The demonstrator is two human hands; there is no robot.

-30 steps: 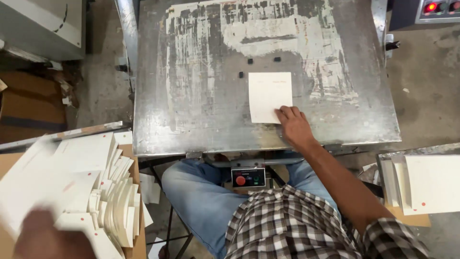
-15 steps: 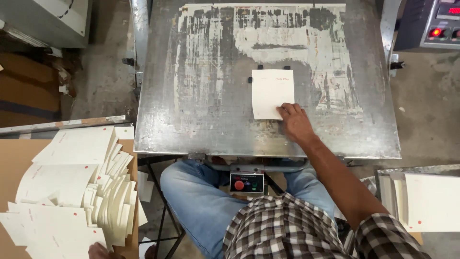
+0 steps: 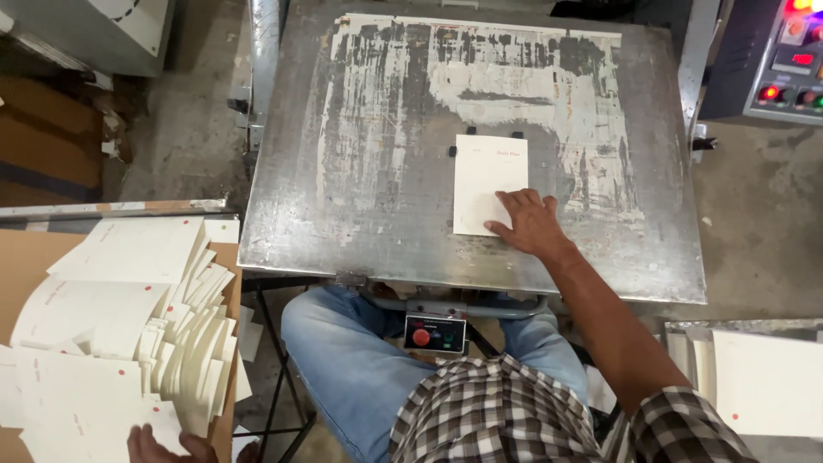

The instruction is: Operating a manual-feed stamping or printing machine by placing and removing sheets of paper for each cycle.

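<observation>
1. Fingers [image 3: 513,204] of the right hand [image 3: 527,225] lie spread and flat on the lower right corner of a cream card [image 3: 487,182], pressing it down rather than gripping it.
2. That card rests on the worn metal counter [image 3: 360,171], its top edge just below two small dark stops [image 3: 471,130].
3. At the bottom edge of the view, the left hand [image 3: 167,446] touches the lowest sheets of a fanned stack of cards [image 3: 129,334] on a cardboard surface [image 3: 26,257]; whether it grips one I cannot tell.
4. Judging by this, the step in hand is seating one card against the stops while the other hand is at the stack.
5. The next move seems to call for the card lying square and the fingers drawn clear of the plate.
6. A control box with a red button [image 3: 435,333] sits below the counter, and more cards [image 3: 763,377] lie at the right.
</observation>
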